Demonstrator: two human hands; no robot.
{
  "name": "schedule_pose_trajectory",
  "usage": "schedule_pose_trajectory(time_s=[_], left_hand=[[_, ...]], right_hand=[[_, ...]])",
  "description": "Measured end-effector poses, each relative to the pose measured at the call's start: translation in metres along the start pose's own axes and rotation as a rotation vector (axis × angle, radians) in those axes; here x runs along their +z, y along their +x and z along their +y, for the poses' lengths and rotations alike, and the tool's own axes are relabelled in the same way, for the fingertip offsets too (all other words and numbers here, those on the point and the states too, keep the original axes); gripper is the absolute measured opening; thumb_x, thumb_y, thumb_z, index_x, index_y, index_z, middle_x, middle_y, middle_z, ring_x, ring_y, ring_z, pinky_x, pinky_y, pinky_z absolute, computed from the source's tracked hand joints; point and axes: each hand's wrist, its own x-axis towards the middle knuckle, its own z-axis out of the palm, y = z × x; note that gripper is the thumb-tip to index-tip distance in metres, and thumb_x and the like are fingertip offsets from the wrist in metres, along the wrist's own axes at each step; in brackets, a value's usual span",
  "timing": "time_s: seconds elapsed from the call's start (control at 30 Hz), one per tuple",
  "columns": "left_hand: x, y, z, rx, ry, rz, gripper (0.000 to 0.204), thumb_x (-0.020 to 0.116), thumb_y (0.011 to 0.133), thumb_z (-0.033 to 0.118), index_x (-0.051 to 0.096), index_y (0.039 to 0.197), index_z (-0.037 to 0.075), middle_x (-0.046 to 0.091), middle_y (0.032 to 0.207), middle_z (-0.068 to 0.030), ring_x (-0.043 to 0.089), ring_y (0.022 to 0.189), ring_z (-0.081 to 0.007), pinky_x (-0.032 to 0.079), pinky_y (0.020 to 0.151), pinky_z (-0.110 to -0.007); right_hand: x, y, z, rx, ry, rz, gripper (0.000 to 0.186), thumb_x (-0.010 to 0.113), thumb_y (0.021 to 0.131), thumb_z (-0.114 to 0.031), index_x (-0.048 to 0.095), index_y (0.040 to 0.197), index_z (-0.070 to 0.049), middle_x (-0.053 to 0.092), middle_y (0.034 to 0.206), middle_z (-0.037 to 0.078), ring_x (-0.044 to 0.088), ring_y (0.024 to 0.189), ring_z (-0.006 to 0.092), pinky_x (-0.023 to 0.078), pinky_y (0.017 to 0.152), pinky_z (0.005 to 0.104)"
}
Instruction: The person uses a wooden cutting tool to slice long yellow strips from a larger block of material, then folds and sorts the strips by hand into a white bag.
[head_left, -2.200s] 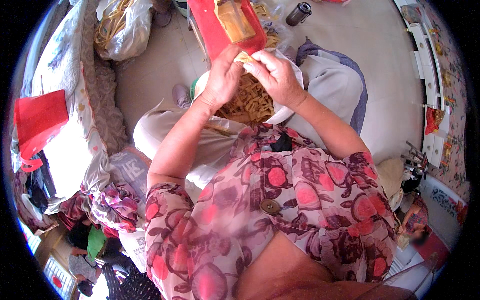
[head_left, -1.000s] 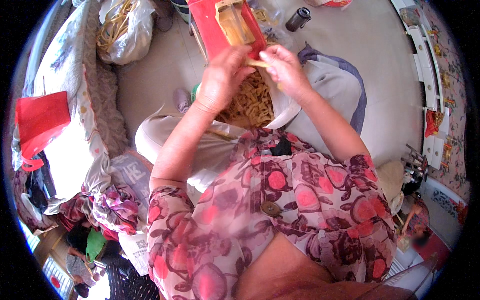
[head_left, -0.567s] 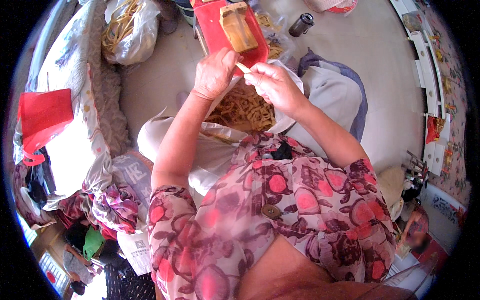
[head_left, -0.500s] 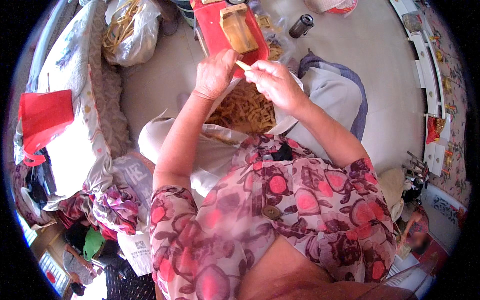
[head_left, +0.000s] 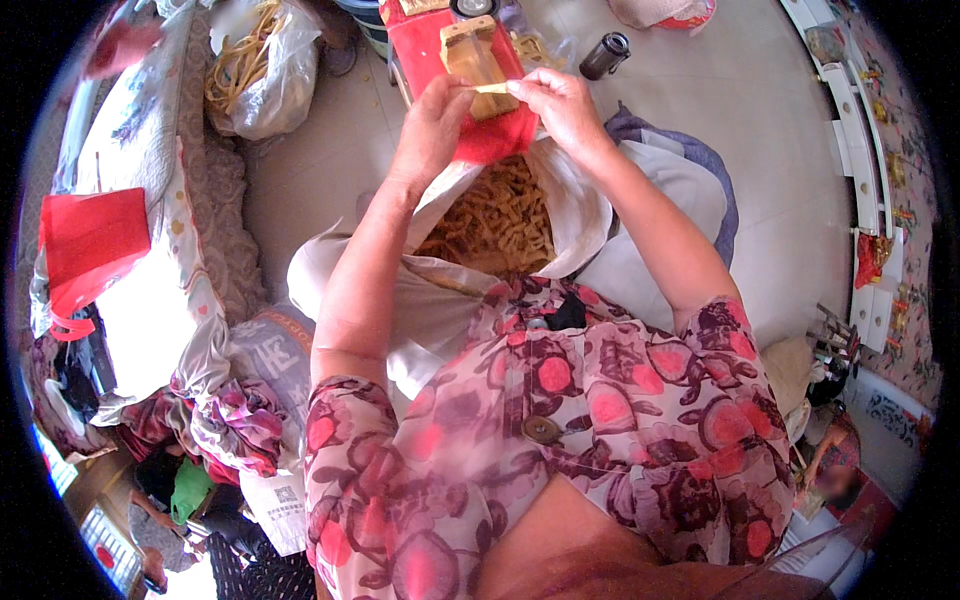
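Observation:
A short pale-yellow strip point(head_left: 489, 88) is stretched between my two hands, over a wooden block point(head_left: 468, 48). The fingers of my left hand point(head_left: 436, 125) pinch its left end, and my right hand point(head_left: 566, 110) pinches the right end between thumb and forefinger. The block rests on a red-covered stand point(head_left: 412, 48), with a dark round wheel-like part point(head_left: 473, 8) at its far end. Below my hands, between my legs, a white sack point(head_left: 585, 205) gapes wide, full of short tan folded pieces point(head_left: 490, 222).
To the left on the floor, a clear plastic bag point(head_left: 298, 90) holds long tan strips point(head_left: 243, 52). A dark lidded cup point(head_left: 604, 56) stands right of the stand. A bed with a red bag point(head_left: 95, 240) runs along the left. Other people point(head_left: 150, 530) sit at the lower left.
Both hands have moved away from me, up over the wooden block. The strip, slanted before, now lies almost level between them, and more of the sack's mouth shows.

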Motion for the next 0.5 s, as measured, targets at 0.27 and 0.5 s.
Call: schedule_pose_trajectory(time_s=[0.27,0.5], left_hand=[[0.004,0.015,0.002,-0.095,0.472,0.037,0.026,0.052,0.088,0.028,0.057,0.104,0.009,0.063,0.089,-0.0158,0.062,0.085,-0.0275,0.047,0.073,-0.035],[-0.007,-0.005,-0.001,-0.161,0.237,-0.061,0.033,0.041,0.09,0.025,0.054,0.111,0.003,0.063,0.096,-0.0199,0.061,0.092,-0.0282,0.047,0.08,-0.036]], right_hand=[[0.006,0.026,0.028,-0.114,-0.239,0.056,0.026,0.061,0.081,-0.026,0.064,0.077,0.0,0.056,0.058,0.01,0.051,0.054,0.0168,0.042,0.054,0.0324],[-0.02,0.005,0.05,0.099,-0.298,0.085,0.024,0.054,0.085,-0.024,0.059,0.08,-0.001,0.057,0.063,0.01,0.052,0.055,0.0183,0.044,0.056,0.0335]])
